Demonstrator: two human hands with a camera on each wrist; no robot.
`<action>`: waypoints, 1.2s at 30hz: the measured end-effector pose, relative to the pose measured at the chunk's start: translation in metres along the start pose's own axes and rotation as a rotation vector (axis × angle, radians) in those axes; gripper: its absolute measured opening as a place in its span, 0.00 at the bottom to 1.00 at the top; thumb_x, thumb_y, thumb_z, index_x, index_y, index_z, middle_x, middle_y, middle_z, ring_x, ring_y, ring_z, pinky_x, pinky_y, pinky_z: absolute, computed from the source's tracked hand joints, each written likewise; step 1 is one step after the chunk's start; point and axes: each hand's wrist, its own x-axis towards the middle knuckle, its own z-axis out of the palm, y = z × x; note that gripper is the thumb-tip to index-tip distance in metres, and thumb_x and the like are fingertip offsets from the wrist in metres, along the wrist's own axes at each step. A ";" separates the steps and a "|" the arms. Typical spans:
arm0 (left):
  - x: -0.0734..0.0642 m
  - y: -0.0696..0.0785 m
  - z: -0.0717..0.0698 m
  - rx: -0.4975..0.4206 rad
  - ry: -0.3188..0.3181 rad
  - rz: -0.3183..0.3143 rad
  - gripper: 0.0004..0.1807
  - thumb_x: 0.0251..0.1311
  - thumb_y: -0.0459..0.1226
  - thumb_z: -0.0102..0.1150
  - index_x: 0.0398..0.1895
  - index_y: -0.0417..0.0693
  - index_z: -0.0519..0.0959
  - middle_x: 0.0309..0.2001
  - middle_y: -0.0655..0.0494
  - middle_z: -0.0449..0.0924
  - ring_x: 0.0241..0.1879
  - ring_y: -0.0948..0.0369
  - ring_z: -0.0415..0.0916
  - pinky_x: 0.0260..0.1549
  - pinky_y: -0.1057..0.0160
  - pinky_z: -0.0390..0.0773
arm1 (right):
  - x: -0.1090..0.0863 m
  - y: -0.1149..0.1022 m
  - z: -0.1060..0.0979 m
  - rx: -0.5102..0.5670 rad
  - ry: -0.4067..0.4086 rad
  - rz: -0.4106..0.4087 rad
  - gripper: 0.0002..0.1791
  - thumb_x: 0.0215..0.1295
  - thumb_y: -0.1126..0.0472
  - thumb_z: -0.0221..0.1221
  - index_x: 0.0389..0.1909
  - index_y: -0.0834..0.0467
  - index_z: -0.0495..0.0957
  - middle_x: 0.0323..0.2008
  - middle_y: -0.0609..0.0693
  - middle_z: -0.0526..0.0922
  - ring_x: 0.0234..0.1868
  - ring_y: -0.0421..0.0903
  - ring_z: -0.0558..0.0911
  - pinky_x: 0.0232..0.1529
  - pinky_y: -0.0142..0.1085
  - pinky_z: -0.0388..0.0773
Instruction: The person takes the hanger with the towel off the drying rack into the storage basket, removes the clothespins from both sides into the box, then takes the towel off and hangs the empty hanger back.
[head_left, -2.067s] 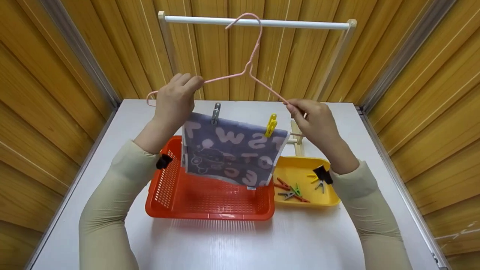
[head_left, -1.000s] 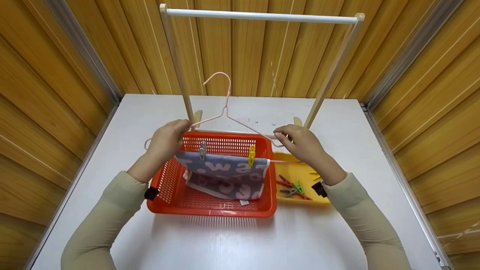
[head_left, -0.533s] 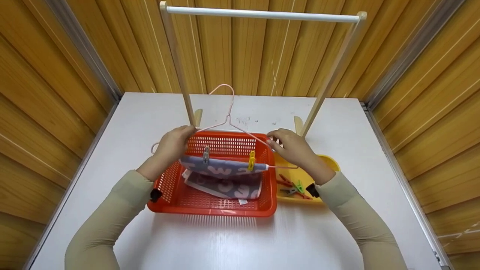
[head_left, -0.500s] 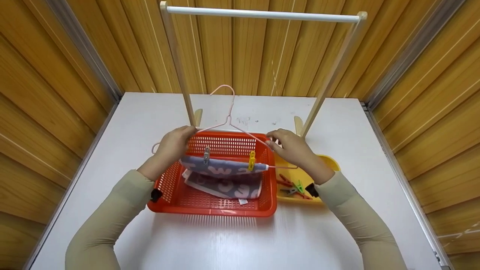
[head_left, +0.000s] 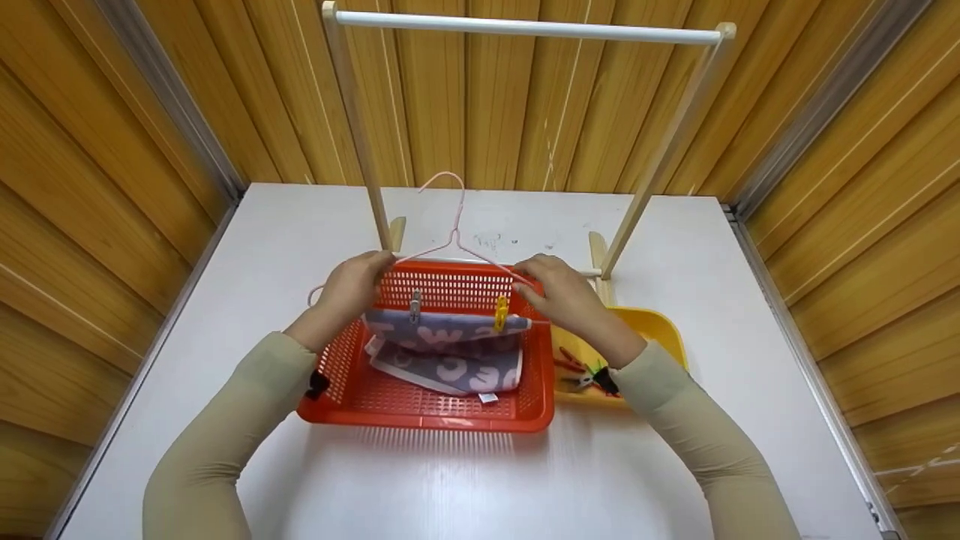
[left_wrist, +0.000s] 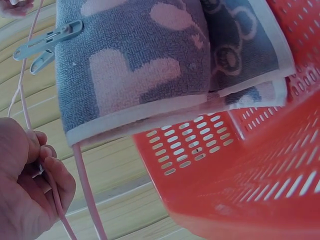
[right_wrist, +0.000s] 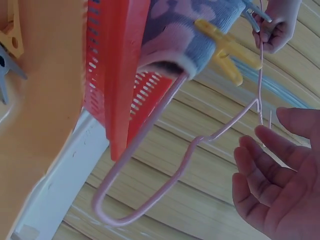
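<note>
My left hand (head_left: 349, 289) grips one arm of a pink clothes hanger (head_left: 459, 214), its fingers curled round the wire in the left wrist view. Close to the other arm, my right hand (head_left: 559, 289) has loosely spread fingers; the right wrist view shows them apart from the wire. A blue-grey towel (head_left: 450, 341) with pink letters is folded over the hanger's bottom bar, its lower part lying in the red basket (head_left: 427, 420). One grey clothespin (head_left: 415, 306) and one yellow clothespin (head_left: 501, 313) clip its top edge.
Behind the basket stands a wooden rack with a white rail (head_left: 525, 28). To the right, partly under my right forearm, a yellow tray (head_left: 664, 334) holds several clothespins. Wood-patterned panels (head_left: 495, 112) enclose the white table (head_left: 442, 487).
The hanger and towel have come down from near the rail to the basket, and the towel's lower part has folded inside. My right hand has loosened from the wire and moved inward.
</note>
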 end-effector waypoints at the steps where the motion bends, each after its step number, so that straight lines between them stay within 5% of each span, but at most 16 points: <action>1: 0.001 -0.001 0.001 0.005 0.004 0.005 0.15 0.64 0.24 0.57 0.53 0.42 0.79 0.49 0.40 0.85 0.52 0.41 0.84 0.55 0.41 0.82 | 0.001 -0.002 0.001 0.000 0.003 -0.008 0.19 0.73 0.56 0.60 0.59 0.62 0.80 0.56 0.59 0.84 0.59 0.57 0.82 0.63 0.53 0.80; 11: 0.008 -0.006 0.005 -0.034 -0.050 -0.041 0.18 0.65 0.23 0.56 0.56 0.43 0.80 0.52 0.40 0.85 0.55 0.42 0.83 0.59 0.42 0.81 | 0.015 -0.025 0.011 -0.007 -0.041 -0.090 0.18 0.74 0.55 0.60 0.57 0.62 0.80 0.54 0.58 0.85 0.58 0.56 0.82 0.64 0.52 0.79; 19: 0.011 -0.017 0.012 -0.107 -0.098 -0.098 0.18 0.70 0.30 0.57 0.61 0.42 0.80 0.56 0.40 0.85 0.59 0.44 0.82 0.63 0.43 0.78 | 0.019 -0.020 0.018 0.000 -0.086 -0.068 0.18 0.75 0.54 0.59 0.57 0.61 0.80 0.51 0.58 0.86 0.54 0.55 0.83 0.60 0.52 0.80; 36: 0.016 -0.033 0.025 0.075 -0.072 -0.100 0.10 0.70 0.32 0.56 0.45 0.40 0.87 0.46 0.42 0.89 0.48 0.46 0.84 0.55 0.44 0.82 | 0.011 0.025 0.031 -0.002 -0.087 0.011 0.18 0.74 0.58 0.59 0.57 0.65 0.80 0.54 0.62 0.85 0.54 0.59 0.84 0.59 0.54 0.80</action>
